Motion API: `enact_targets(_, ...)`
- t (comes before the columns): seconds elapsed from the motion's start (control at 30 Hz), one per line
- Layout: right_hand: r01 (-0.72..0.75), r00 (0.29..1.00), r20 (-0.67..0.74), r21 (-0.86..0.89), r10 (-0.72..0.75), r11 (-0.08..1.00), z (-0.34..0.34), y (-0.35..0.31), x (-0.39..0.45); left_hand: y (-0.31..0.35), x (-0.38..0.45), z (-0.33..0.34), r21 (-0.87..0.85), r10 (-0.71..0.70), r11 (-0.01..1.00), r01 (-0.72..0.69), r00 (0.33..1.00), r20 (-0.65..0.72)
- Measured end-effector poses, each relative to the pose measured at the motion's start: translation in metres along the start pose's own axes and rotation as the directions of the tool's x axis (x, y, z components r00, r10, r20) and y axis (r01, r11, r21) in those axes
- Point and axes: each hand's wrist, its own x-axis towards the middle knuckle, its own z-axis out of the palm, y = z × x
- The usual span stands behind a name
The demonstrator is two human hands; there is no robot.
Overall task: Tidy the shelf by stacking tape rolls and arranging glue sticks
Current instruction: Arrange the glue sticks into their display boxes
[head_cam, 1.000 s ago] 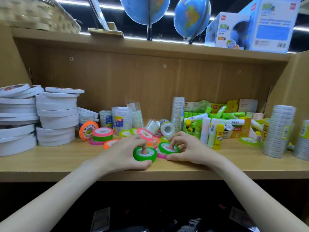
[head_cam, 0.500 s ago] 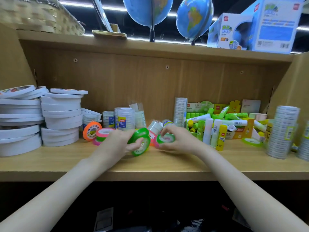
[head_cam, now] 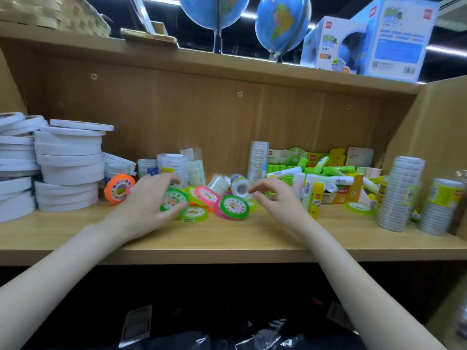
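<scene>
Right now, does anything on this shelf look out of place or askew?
Yes. Coloured tape rolls lie jumbled mid-shelf, some tilted on edge, and an orange roll leans against the white stack. Glue sticks lie scattered at odd angles on the right.

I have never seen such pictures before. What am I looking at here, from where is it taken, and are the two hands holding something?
There is no machine here. A person wears a camera on the head, so you look forward and down along both bare arms at a wooden shelf.

The left hand grips a green tape roll, tilted up on its edge. The right hand hovers with loosely curled fingers and holds nothing that I can see.

Between the hands lie loose coloured rolls, among them a pink and green roll. An orange roll stands beside the white tape stacks on the left. On the right are glue sticks, some upright, some lying, and tall stacks of clear tape. Two globes stand on the shelf above.
</scene>
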Motion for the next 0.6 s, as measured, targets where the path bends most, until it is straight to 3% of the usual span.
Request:
enact_targets(0.07, 0.006, 0.998, -0.065, -0.019, -0.007, 1.000, -0.015, 0.004, -0.011, 0.009, 0.008, 0.008, 0.020, 0.129, 0.992, -0.127, 0.986, -0.102)
enact_targets(0.2, 0.011, 0.971, -0.235, -0.112, -0.037, 0.994, -0.052, 0.017, -0.041, 0.068, 0.031, 0.042, -0.064, 0.362, 0.926, -0.373, 0.921, -0.144)
enact_targets(0.27, -0.003, 0.948, -0.315, -0.182, -0.056, 0.983, -0.074, 0.032, -0.057, 0.096, 0.042, 0.064, -0.116, 0.399, 0.900, -0.421, 0.901, -0.169)
enact_targets(0.43, -0.200, 0.853, -0.520, -0.409, -0.047, 0.890, -0.122, 0.073, -0.088, 0.148, 0.069, 0.108, -0.093, 0.377, 0.912, -0.400, 0.904, -0.200)
enact_targets(0.6, -0.470, 0.775, -0.612, -0.393, 0.157, 0.790, -0.146, 0.095, -0.086, 0.167, 0.098, 0.127, 0.004, 0.306, 0.951, -0.308, 0.942, -0.136)
